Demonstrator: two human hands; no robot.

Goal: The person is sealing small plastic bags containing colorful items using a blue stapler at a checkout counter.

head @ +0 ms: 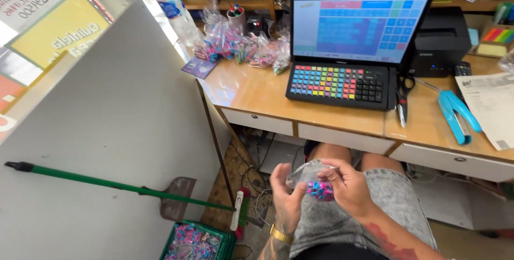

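We hold a small clear bag between both hands over our lap.
Left hand and right hand both grip it; it is crinkled, filled with pink and blue sweets; worktop lies beyond.

Bright, even daylight from the upper left, glowing screen mildly washed out, soft shadow under the desk — wide-angle bending at edges.

Wooden desk — colourful keyboard, blue stapler, scissors; green-handled broom below.
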